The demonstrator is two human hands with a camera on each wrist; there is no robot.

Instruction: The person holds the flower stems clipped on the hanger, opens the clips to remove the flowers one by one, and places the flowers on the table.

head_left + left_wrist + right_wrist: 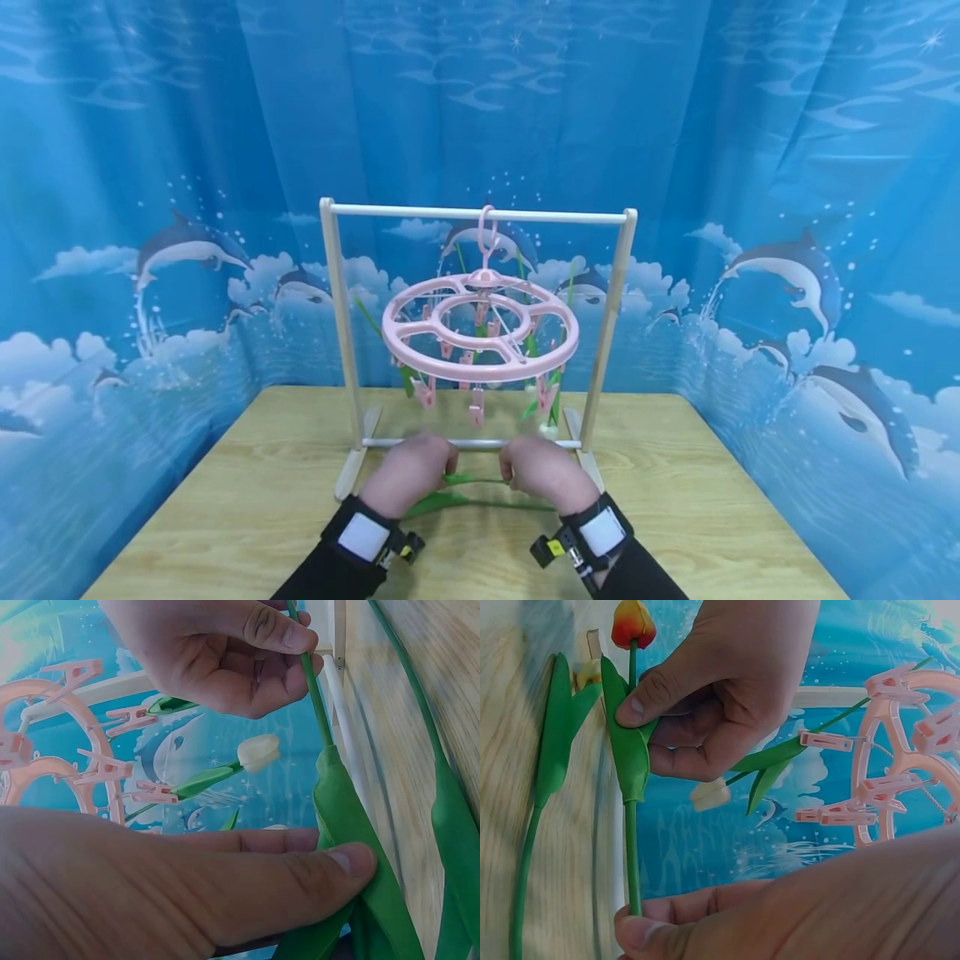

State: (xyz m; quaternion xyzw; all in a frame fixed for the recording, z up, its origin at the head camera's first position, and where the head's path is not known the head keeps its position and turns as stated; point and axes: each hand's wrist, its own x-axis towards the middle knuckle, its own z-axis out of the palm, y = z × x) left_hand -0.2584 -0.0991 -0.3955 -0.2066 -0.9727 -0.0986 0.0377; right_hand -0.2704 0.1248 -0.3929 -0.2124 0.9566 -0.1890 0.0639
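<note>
Both hands are low in front of the rack, holding one artificial tulip [634, 626] with a red-orange flower and green leaves. My left hand [414, 475] pinches its leaf just below the flower, between thumb and fingers. My right hand [550, 472] pinches the bare lower stem [632, 847]. Nearer me, a second tulip [551, 742] lies on the table; a bit of yellow flower shows past its leaves. Beyond the hands hangs a pink round clip hanger [480, 371], with white tulips [259, 752] held upside down in its clips.
A wooden rack [342, 333] with a white top bar [420, 211] carries the hanger by its hook. Its feet stand on the wood-grain table [247, 492]. Several pink clips [476, 408] dangle below the ring. Blue dolphin-print curtains [480, 100] surround the table.
</note>
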